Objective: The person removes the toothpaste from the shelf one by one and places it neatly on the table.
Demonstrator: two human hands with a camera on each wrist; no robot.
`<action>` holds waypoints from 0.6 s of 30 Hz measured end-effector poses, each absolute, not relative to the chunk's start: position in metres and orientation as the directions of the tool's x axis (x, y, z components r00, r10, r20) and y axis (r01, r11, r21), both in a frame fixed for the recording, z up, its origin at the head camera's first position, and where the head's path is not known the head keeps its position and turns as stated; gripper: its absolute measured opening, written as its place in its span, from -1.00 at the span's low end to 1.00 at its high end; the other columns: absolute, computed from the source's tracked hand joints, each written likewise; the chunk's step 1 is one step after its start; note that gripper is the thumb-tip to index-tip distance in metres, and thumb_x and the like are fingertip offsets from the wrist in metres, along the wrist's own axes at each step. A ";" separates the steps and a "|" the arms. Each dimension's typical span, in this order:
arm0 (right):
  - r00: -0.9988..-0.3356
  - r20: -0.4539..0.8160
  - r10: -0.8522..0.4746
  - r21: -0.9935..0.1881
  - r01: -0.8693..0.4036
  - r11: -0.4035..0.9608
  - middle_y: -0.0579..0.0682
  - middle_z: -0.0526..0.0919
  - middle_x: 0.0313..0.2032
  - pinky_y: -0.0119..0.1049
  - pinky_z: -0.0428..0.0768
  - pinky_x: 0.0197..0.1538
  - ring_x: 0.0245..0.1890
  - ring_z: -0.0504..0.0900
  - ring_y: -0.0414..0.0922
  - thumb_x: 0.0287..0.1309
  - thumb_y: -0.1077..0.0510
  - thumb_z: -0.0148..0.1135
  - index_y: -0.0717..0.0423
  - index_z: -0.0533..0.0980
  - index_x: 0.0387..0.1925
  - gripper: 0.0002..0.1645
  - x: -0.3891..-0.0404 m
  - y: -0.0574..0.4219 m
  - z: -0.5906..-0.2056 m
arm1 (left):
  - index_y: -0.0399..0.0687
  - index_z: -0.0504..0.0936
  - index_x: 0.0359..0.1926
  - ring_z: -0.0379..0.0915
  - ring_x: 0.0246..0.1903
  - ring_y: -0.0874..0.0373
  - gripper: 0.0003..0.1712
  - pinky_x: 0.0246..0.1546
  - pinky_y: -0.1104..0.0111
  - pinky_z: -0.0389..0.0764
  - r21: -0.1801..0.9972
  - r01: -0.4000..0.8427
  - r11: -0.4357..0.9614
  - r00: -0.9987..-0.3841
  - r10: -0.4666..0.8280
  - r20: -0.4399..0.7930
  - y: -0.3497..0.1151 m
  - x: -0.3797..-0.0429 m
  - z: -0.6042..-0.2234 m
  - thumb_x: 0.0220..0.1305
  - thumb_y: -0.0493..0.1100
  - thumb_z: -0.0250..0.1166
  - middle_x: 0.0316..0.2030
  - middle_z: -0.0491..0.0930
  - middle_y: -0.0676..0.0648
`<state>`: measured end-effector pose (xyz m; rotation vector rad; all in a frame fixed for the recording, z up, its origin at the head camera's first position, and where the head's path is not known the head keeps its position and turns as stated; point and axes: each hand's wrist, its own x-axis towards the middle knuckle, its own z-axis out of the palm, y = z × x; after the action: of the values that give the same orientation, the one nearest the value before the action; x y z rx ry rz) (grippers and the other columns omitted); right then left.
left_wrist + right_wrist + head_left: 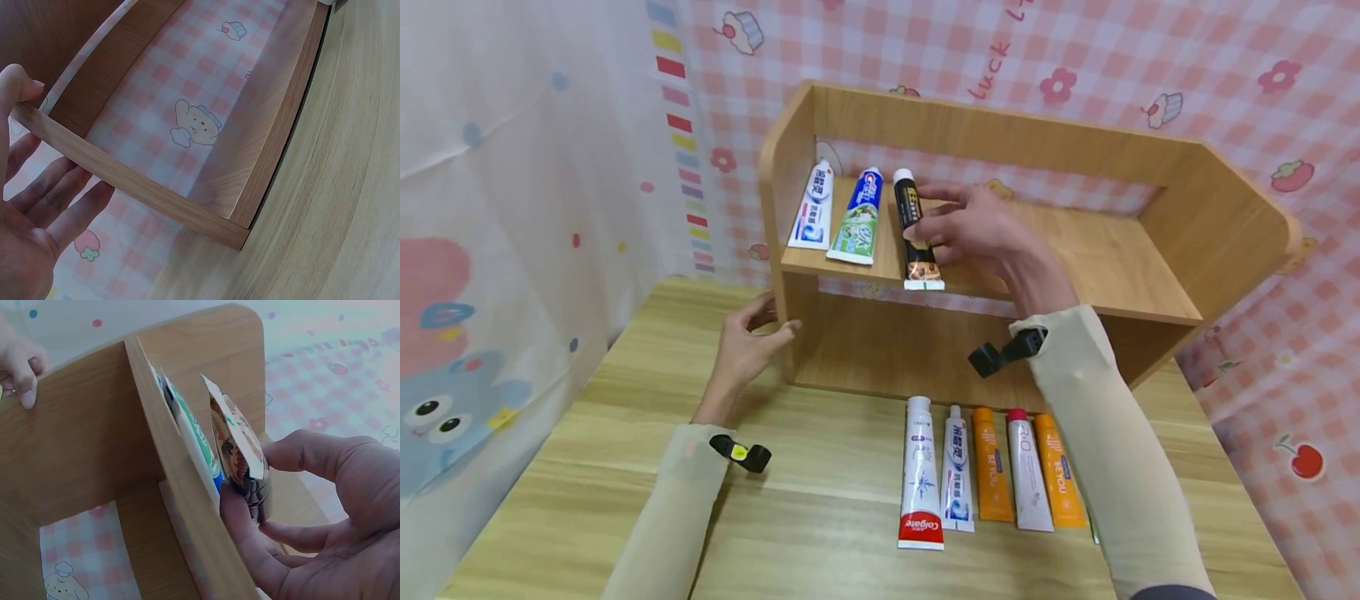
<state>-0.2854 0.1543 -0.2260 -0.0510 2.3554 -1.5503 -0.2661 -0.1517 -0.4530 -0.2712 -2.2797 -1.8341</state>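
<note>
My right hand (pixel 973 225) pinches a black toothpaste tube (pixel 910 212) between thumb and fingers over the upper board of a wooden shelf (pixel 1097 250). In the right wrist view the crimped end of the black tube (pixel 237 434) points toward the camera. Left of it on that board lie a blue-and-green Crest tube (pixel 859 218) and a white-and-blue tube (pixel 813 208). My left hand (pixel 748 342) holds the shelf's left side panel (pixel 778 250); in the left wrist view its thumb and fingers sit on either side of the panel's edge (pixel 137 187).
On the table (pixel 805 500) before the shelf lies a row of tubes: a Colgate tube (pixel 921 475), a white-and-blue tube (pixel 957 471), orange tubes (pixel 992 467) and a white tube with a red cap (pixel 1028 475). The right forearm partly covers the row's right end. A checkered curtain (pixel 880 50) hangs behind.
</note>
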 end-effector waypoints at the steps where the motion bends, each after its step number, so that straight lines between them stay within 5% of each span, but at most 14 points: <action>1: -0.950 -0.232 -0.209 -0.907 0.133 0.400 0.06 0.51 0.27 -0.37 0.73 -0.25 -0.02 0.62 -0.09 0.24 0.22 0.40 -0.21 0.27 0.53 -0.11 -0.283 0.154 -0.228 | -0.10 0.58 0.32 0.58 -0.03 0.24 -0.38 -0.14 0.56 0.67 0.940 0.267 0.213 -0.963 0.013 0.270 -0.152 -0.265 -0.452 0.22 -0.22 0.43 0.10 0.69 -0.27; 7: -0.960 -0.158 -0.233 -0.949 0.082 0.306 0.10 0.50 0.27 -0.24 0.80 -0.11 0.04 0.66 0.00 0.27 0.25 0.36 -0.21 0.22 0.55 -0.09 -0.271 0.155 -0.236 | -0.03 0.60 0.31 0.59 0.01 0.11 -0.40 -0.10 0.52 0.68 0.931 0.299 0.208 -0.954 0.032 0.299 -0.155 -0.264 -0.449 0.21 -0.19 0.45 0.09 0.70 -0.19; 18: -0.979 0.018 -0.204 -0.977 -0.060 0.203 0.12 0.49 0.20 -0.18 0.82 -0.21 -0.14 0.72 -0.01 0.16 0.29 0.44 -0.12 0.31 0.51 -0.08 -0.245 0.152 -0.248 | -0.06 0.59 0.31 0.58 0.05 -0.02 -0.39 -0.08 0.54 0.67 0.940 0.276 0.198 -0.961 0.033 0.275 -0.153 -0.264 -0.452 0.22 -0.20 0.44 0.11 0.68 -0.21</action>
<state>-0.2452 0.1519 -0.2476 -0.2585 2.3443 -1.8967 -0.2637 -0.1530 -0.4517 -0.2978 -2.2738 -1.8506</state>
